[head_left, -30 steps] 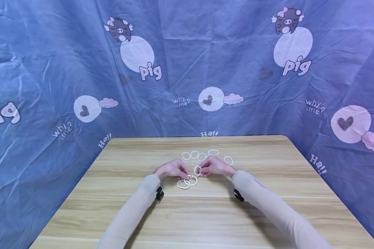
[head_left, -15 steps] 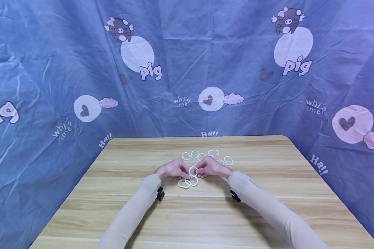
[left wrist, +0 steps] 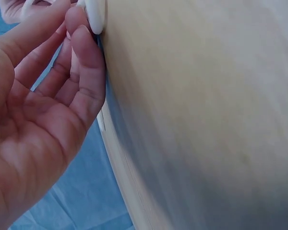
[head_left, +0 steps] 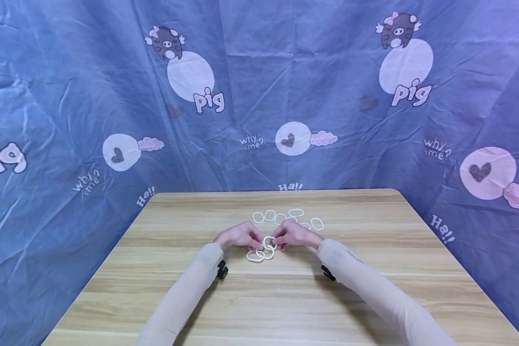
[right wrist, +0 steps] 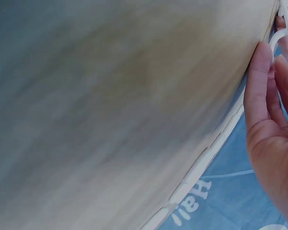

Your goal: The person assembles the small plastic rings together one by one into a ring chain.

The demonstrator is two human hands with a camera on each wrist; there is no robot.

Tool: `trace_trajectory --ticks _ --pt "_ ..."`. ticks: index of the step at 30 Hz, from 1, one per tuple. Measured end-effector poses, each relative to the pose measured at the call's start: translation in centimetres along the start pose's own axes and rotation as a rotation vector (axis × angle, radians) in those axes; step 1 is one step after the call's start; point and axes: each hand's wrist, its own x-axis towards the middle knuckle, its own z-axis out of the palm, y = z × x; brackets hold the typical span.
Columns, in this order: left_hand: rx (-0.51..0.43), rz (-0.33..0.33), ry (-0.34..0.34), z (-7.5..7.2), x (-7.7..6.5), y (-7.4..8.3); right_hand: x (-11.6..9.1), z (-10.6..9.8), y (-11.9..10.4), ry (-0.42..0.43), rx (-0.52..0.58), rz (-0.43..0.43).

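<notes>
My right hand (head_left: 293, 234) lowered its pinched oval (head_left: 265, 241) across the nearer ring (head_left: 273, 253) my left hand (head_left: 243, 235) pinched — linking begun, I judged.

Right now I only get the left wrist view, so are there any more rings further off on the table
Observer: Yes, the head view shows several rings lying on the far part of the table.
Operator: Which of those lies furthest right?
Observer: One ring just beyond the right wrist.
Operator: My picture cuts off at the right hand; does its ring overlap anything?
Observer: Yes, in the head view it overlaps a second ring; I can't tell whether they're linked.
</notes>
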Motion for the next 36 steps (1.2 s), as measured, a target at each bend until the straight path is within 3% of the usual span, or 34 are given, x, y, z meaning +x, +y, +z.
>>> trace_trajectory --ticks 11,36 --pt "0.008 -0.017 0.004 0.2 -0.3 0.1 -0.9 -1.0 0.6 -0.053 -0.018 0.039" --pt "0.045 -0.009 -0.034 0.4 0.0 0.3 -2.2 -1.6 1.2 -0.055 0.021 0.048"
